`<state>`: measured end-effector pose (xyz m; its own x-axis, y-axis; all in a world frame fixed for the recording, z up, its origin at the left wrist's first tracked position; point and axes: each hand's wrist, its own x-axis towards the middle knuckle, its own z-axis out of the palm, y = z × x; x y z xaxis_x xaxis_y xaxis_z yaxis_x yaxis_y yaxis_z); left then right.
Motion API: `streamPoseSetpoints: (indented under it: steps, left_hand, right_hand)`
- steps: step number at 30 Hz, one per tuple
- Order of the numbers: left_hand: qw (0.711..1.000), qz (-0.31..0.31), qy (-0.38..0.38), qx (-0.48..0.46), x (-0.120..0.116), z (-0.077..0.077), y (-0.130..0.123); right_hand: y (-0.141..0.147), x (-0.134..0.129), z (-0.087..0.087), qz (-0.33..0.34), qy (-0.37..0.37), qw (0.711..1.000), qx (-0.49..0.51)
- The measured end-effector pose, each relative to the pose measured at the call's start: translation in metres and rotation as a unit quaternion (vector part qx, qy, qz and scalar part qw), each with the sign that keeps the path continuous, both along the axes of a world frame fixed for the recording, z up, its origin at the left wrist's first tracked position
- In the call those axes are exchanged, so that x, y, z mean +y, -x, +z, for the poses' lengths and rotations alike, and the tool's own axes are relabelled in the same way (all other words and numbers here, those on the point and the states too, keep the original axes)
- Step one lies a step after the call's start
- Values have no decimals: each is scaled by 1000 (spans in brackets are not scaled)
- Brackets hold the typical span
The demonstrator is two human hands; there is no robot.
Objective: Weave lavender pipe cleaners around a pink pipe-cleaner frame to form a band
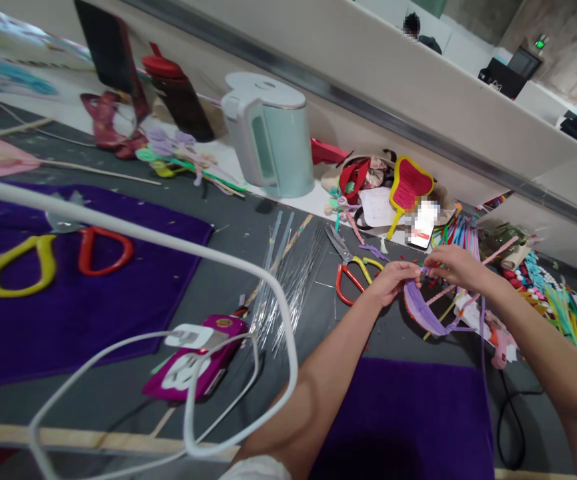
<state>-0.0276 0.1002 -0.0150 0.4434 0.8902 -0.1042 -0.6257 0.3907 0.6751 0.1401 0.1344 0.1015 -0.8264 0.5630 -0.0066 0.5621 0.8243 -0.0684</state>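
A curved bundle of purple chenille stems (pixel 425 312) hangs below my hands, its upper end pinched between them. My left hand (pixel 397 281) closes thumb and finger on that end from the left. From the right, my right hand (pixel 452 265) also pinches the purple end, fingers bent. What exactly lies between the fingertips is small and partly hidden. Just left of my left hand lie scissors (pixel 355 263) with red and yellow handles. Beyond my hands is a phone (pixel 422 225) with a lit screen.
Loose metal wires (pixel 295 293) lie left of my arms. A white cable (pixel 248 263) loops across the foreground near a magenta power bank (pixel 195 360). A pale green kettle (pixel 273 137) stands against the partition. Colourful stems (pixel 565 313) lie at right. A purple cloth (pixel 408 413) is nearest me.
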Motion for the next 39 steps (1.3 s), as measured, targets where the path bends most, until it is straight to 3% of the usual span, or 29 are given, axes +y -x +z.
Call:
streamPoseSetpoints:
  steps: [6,14,20,31,35,39]
  left_hand:
    - [998,-42,4,-39,5,-6,3]
    - [997,-60,3,-47,6,-9,1]
    - [998,-53,8,-36,5,-8,2]
    - [999,-29,15,-3,2,-6,1]
    - [1000,-23,9,18,2,-7,0]
    - [999,-20,-3,30,-1,-5,0]
  right_hand:
    - [-1,-6,-1,76,-176,980,-57]
    - [3,-12,4,177,-254,947,-86]
    - [-2,-13,2,187,-285,934,-109]
    - [-3,-13,-9,112,-197,974,-26]
    - [-2,-18,-8,4,-101,995,8]
    - [4,-18,-2,-115,29,993,24]
